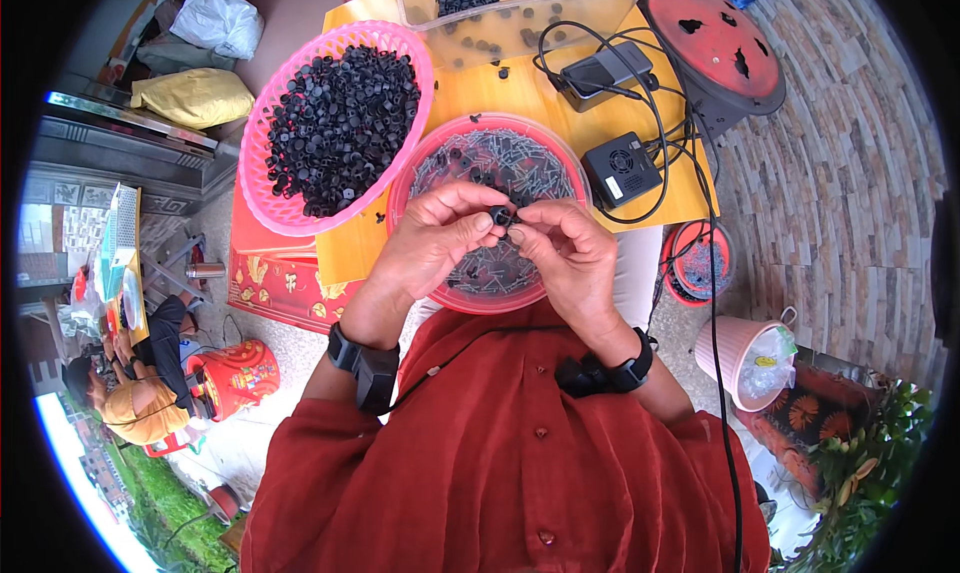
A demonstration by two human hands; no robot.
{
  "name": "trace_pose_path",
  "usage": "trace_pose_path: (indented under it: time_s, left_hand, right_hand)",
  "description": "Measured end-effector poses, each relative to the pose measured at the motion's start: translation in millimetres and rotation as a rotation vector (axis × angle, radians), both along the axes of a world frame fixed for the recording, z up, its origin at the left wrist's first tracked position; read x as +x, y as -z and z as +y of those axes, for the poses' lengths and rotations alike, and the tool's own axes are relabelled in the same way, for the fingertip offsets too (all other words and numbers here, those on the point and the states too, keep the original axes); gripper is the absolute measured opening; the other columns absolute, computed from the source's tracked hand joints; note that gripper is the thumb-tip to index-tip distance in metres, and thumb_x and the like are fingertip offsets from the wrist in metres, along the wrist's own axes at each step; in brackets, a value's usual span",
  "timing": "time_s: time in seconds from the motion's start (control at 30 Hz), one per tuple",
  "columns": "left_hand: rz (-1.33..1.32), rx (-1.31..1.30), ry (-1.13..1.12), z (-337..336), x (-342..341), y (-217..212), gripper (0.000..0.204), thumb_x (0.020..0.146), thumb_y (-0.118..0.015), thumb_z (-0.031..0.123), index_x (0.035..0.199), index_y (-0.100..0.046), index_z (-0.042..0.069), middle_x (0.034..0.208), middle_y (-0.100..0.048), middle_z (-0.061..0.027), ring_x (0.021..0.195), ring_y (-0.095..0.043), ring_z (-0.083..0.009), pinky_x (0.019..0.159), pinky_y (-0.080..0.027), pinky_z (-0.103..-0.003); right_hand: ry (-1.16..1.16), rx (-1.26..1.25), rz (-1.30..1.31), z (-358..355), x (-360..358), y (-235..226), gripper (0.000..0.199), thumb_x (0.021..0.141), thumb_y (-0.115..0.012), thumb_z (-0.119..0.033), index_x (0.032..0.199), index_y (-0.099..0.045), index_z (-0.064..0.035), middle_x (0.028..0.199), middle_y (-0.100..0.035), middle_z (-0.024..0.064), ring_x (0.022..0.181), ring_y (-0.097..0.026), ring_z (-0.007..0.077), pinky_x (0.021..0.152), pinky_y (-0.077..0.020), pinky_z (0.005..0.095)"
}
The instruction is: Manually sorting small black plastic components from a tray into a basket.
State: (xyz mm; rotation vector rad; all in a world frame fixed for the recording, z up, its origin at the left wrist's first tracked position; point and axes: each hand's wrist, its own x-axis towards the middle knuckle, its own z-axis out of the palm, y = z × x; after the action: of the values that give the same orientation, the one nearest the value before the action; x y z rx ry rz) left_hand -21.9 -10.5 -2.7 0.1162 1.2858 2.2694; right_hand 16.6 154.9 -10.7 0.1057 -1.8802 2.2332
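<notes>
Pinched between both hands over the near half of a round red tray [405,188]: one small black plastic piece [500,215], too small to tell its long axis or which way it points. Left hand [432,241] curled nearly closed, thumb and forefinger tips gripping the piece from the left; right hand [570,255] likewise curled, fingertips meeting the same piece from the right, so that the two hands touch at the tips. Under them, a heap of grey screws [510,163] mixed with a few black parts, filling the tray. Just left and touching the tray's rim, a pink basket [262,188] heaped with black plastic caps [340,123]. Beyond, at the far edge, a clear plastic bin [520,18] with more black pieces. To the right, crowded: a black box with a fan grille [622,169], a flat dark device [605,73], looped black cables [670,133], and a red round lid [715,38] overhanging the edge. All on a small orange table [480,93], little bare space left, mostly between basket and bin. Around it, grey concrete ground left and a stone-tiled floor [850,173] right; another person seated [140,393] far left.
</notes>
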Motion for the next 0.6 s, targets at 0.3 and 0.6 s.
trace_pose_path:
  time_s: [0.3, 0.6]
  left_hand:
    - [0.092, -0.168, -0.031, 2.9, 5.0, -1.4, 0.021, 0.083, -0.057, 0.0, 0.104, -0.06, 0.0, 0.097, -0.06, -0.0078, 0.082, -0.059, -0.0126, 0.073, -0.05, -0.024]
    - [0.245, -0.35, -0.085, 9.5, 10.1, -9.8, 0.026, 0.083, -0.058, 0.0, 0.108, -0.061, 0.002, 0.091, -0.059, -0.0034, 0.077, -0.055, -0.0093, 0.069, -0.046, -0.022]
  right_hand:
    - [-0.055, -0.062, -0.094, 1.9, 0.6, -1.5, 0.011, 0.078, -0.059, 0.009, 0.086, -0.063, 0.0039, 0.081, -0.06, 0.006, 0.07, -0.062, 0.0116, 0.056, -0.0512, 0.021]
    - [-0.137, -0.259, -0.31, 3.7, -0.6, -3.6, 0.009, 0.081, -0.059, 0.002, 0.09, -0.062, 0.0022, 0.076, -0.064, 0.0074, 0.066, -0.062, 0.0122, 0.052, -0.0502, 0.0207]
